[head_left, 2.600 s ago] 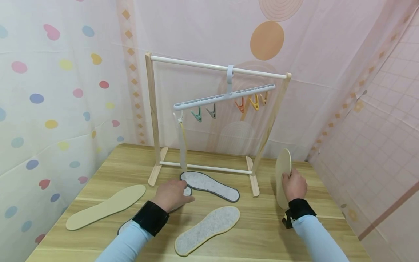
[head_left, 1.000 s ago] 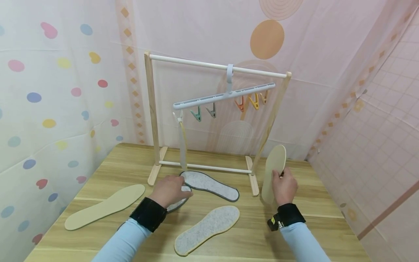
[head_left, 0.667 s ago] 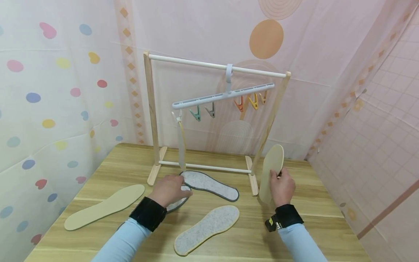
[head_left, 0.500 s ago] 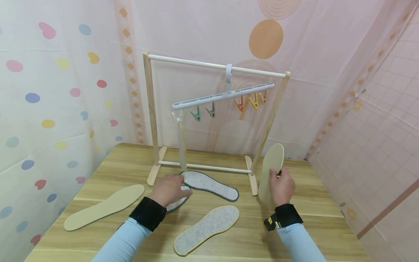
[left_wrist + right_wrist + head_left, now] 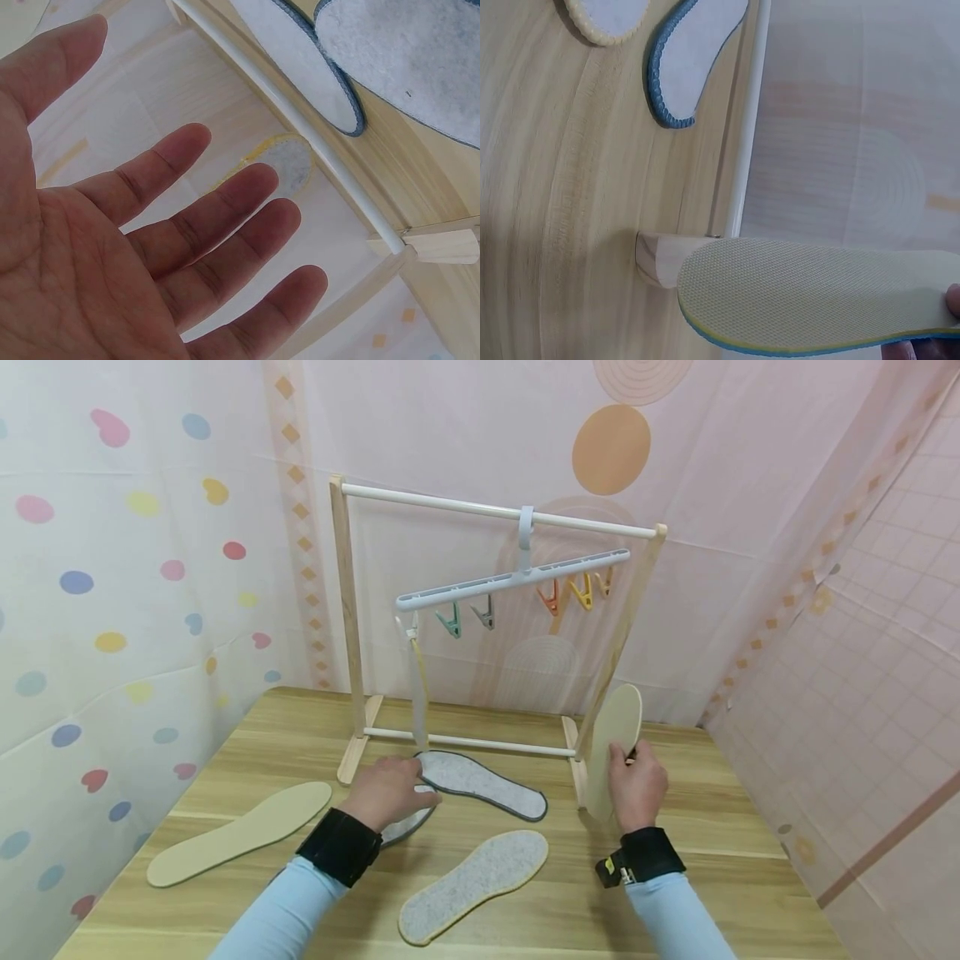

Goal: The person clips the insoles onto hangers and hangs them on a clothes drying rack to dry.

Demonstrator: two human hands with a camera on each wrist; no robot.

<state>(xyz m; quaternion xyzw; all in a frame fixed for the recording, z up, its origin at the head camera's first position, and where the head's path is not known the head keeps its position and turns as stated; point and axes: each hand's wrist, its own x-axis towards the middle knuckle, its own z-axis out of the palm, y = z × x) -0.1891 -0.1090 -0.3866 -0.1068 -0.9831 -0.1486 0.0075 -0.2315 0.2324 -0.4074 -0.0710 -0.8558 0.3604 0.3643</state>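
My right hand (image 5: pixel 640 785) grips a cream insole (image 5: pixel 617 731) by its edge and holds it upright beside the rack's right foot. In the right wrist view that insole (image 5: pixel 802 300) shows a textured face with a yellow and blue edge; only fingertips appear at the border. My left hand (image 5: pixel 386 793) hovers with relaxed, spread fingers over a grey felt insole (image 5: pixel 408 827) with dark trim, partly hiding it. The left palm (image 5: pixel 90 247) holds nothing. Another dark-trimmed grey insole (image 5: pixel 483 785) lies just ahead, and a yellow-trimmed grey insole (image 5: pixel 476 889) lies nearer.
A wooden rack (image 5: pixel 347 610) with white bars stands at the back of the table (image 5: pixel 712 893). From it hangs a pale blue hanger (image 5: pixel 513 581) with several coloured clips; its left white clip (image 5: pixel 408 628) holds a yellow-edged insole (image 5: pixel 418 693). A cream insole (image 5: pixel 240 835) lies at left.
My right hand has carried the upright cream insole leftward, closer to the rack's right leg, and turned its face more into view. The left hand has shifted back slightly, hardly moving in the last second.
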